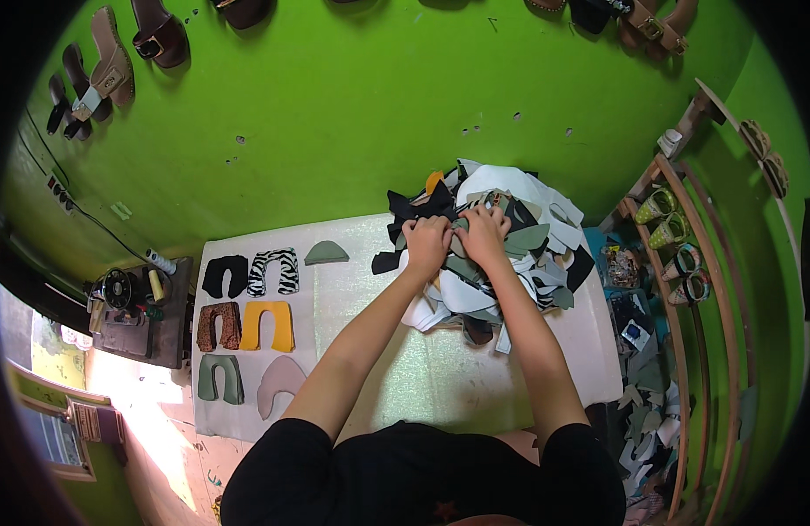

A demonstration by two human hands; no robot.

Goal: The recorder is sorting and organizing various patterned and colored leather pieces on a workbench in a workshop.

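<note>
A heap of cut material scraps (499, 180) in white, black, grey-green and some stripes lies at the back right of the table. Both my hands reach into its near-left part, side by side. My left hand (428, 241) has its fingers curled down over scraps beside a black piece. Close by, my right hand (484, 235) is bent over the heap, its thumb near the left one. A grey-green scrap (458, 245) shows between and below the hands, and the fingers appear closed on it. The fingertips are partly hidden among the pieces.
Left on the white table (370, 368) lie U-shaped stacks: black (224, 273), zebra-striped (274, 270), leopard-print (219, 326), yellow (269, 324), green (221, 379) and pink (282, 382). A green half-moon piece (326, 253) lies nearby. At right stands a wooden rack (685, 351) with sandals; more scraps (646, 421) lie below.
</note>
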